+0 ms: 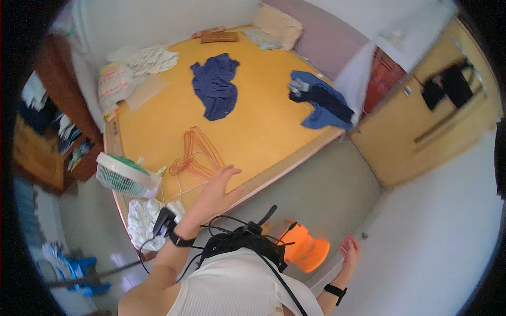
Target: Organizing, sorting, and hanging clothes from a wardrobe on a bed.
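Observation:
My left hand (213,196) is held out over the near edge of the bed, its fingers apart and nothing in them. Just beyond it, several red clothes hangers (185,164) lie bunched on the yellow mat (158,113). A dark blue garment (216,87) is spread near the middle of the mat. To its right lies a heap of blue and black clothes (319,100). My right hand (350,250) hangs low by the white wall, empty, with loosely bent fingers. An orange plastic chair (307,248) is between that hand and my body.
A white and green fan (125,175) stands at the bed's left corner, with white cloth (143,220) beside it. Bedding (145,59) and a pillow (279,25) lie along the far side. An open wardrobe (58,131) is at left, a wooden door (437,126) at right. Cables hang around my waist.

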Tool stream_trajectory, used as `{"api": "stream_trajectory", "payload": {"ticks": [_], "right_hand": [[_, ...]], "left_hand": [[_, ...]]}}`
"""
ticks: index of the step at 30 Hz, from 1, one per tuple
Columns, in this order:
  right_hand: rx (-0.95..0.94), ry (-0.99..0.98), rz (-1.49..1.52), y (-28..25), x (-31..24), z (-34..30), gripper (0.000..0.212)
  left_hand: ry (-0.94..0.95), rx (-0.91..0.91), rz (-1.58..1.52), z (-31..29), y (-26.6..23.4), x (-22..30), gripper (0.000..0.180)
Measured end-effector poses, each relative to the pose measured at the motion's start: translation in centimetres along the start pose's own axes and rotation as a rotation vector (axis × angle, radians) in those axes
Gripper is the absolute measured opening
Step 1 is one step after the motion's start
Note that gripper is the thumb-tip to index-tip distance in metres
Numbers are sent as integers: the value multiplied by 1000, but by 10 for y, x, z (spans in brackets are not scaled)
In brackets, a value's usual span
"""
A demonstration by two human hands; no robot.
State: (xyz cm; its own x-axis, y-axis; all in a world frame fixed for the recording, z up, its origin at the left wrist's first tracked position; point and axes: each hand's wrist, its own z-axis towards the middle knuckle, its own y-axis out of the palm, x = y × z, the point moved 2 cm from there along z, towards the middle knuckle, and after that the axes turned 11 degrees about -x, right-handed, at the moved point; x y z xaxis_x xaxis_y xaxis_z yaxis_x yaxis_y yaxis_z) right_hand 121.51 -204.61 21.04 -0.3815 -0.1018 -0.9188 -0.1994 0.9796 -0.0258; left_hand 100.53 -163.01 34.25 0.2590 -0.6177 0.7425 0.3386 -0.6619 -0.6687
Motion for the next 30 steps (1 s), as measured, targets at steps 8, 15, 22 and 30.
{"api": "stream_trajectory", "payload": {"ticks": [8,15,22,30], "right_hand": [[-337,46,-308,74,-111,219,23],[-566,65,-409,180,-147,363,18],[-518,334,-554,142,-66,484,23],[-589,697,-503,184,-51,519,39]], "left_hand": [[-208,-61,41,166,20,-62,46],[-600,-95,107,330,52,-239,54],[-683,179,143,448,124,-412,62],[-903,228,397,533,102,-464,69]]}}
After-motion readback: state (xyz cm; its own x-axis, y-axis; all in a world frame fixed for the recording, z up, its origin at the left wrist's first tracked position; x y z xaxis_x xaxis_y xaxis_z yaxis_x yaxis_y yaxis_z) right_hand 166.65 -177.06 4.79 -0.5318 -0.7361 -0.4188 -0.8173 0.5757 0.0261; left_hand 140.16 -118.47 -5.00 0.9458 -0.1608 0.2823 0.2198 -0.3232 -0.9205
